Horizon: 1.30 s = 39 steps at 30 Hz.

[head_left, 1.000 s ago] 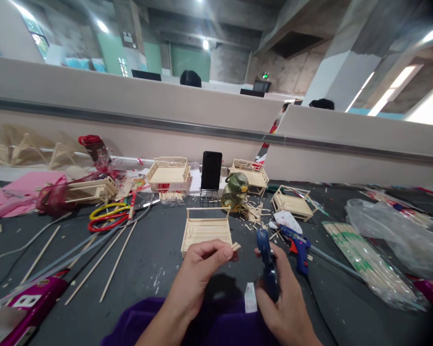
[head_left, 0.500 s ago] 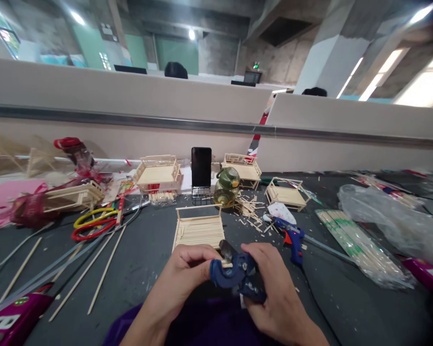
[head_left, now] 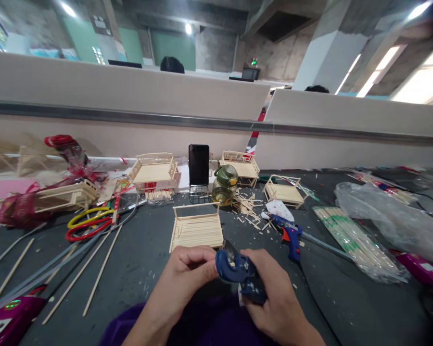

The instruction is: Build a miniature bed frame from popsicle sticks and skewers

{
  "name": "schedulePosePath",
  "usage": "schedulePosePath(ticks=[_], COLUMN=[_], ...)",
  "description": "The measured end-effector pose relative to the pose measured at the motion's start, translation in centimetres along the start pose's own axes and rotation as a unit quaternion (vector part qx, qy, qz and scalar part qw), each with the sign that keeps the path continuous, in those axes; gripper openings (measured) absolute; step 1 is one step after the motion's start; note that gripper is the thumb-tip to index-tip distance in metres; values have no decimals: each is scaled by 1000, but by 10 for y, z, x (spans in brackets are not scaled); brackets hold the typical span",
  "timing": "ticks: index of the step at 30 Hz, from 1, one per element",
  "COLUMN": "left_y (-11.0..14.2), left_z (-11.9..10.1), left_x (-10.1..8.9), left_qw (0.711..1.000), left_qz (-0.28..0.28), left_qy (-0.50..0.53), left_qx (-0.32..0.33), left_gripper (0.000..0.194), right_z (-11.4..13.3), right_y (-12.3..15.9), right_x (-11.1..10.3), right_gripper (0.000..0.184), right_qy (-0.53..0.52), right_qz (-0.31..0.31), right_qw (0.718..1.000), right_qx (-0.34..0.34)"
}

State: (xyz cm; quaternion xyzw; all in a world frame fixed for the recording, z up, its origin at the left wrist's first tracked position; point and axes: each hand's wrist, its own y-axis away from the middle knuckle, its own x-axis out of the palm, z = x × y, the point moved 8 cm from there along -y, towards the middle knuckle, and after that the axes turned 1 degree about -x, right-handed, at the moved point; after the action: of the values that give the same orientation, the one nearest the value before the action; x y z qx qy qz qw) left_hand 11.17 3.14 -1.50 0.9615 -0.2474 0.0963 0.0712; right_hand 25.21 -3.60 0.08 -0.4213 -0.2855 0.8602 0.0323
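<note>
In the head view, the person's 2 hands are close together over the dark grey counter (head_left: pixel 147 274). The right hand (head_left: pixel 276 290) has its grip closed around a dark blue hand cutter with a curved mouth (head_left: pixel 242 273). The left hand (head_left: pixel 191 269) pinches a short, pale wooden stick (head_left: pixel 232 263) — its end shows in the cutter's mouth, and the fingers hide the rest, so I can't tell if there is more than 1. Just past the left hand sits a little pale wooden seat with a back bar (head_left: pixel 197 231). Behind it are a flat black phone (head_left: pixel 198 164) and a see-through green bottle (head_left: pixel 224 185) — side by side. Pale wooden scraps (head_left: pixel 248 205) lie near a blue glue gun with a red trigger (head_left: pixel 291 236).
</note>
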Motion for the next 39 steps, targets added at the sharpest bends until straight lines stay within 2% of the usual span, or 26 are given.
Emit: schedulePosePath(ticks=[10, 15, 18, 20, 22, 24, 26, 28, 30, 33, 36, 39], left_y=[-7, -9, -11, -13, -14, -14, -13, -12, -12, -11, -11, -10], left_z=[20, 28, 31, 31, 31, 30, 30, 26, 20, 10, 1, -4], left_x=[26, 23, 18, 13, 8, 4, 2, 0, -2, -6, -13, -23], left_qw=[998, 998, 997, 996, 994, 993, 992, 992, 992, 991, 987, 981], left_qz=[9, -25, -45, -65, -86, -100, -110, -117, -122, -134, -154, -176], left_qy=[26, 19, 1, -13, -16, -3, 10, 10, 0, -18, -21, -20], left_qx=[-53, -61, -67, -67, -64, -64, -63, -52, -31, 9, 49, 73], left_gripper=[24, 27, 27, 29, 30, 30, 28, 27, 27, 26, 24, 22], right_z=[-21, -32, -39, -52, -68, -77, -75, -70, -67, -64, -58, -56], right_y=[22, 22, 25, 27, 28, 25, 17, 11, 10, 17, 20, 17], right_x=[13, 20, 26, 28, 27, 18, 3, -12, -26, -35, -19, 3], right_gripper=[22, 13, 6, 10, 18, 25, 33, 36, 40, 52, 59, 58], right_qy=[-49, -34, -16, -27, -92, -169, -195, -145, -30, 175, 303, 362], right_qz=[43, 58, 34, 18, 13, -2, 1, 33, 52, 44, 52, 74], right_qw=[994, 995, 998, 994, 976, 948, 938, 948, 957, 944, 921, 905], right_qx=[87, 80, 59, 102, 197, 269, 287, 280, 283, 277, 238, 209])
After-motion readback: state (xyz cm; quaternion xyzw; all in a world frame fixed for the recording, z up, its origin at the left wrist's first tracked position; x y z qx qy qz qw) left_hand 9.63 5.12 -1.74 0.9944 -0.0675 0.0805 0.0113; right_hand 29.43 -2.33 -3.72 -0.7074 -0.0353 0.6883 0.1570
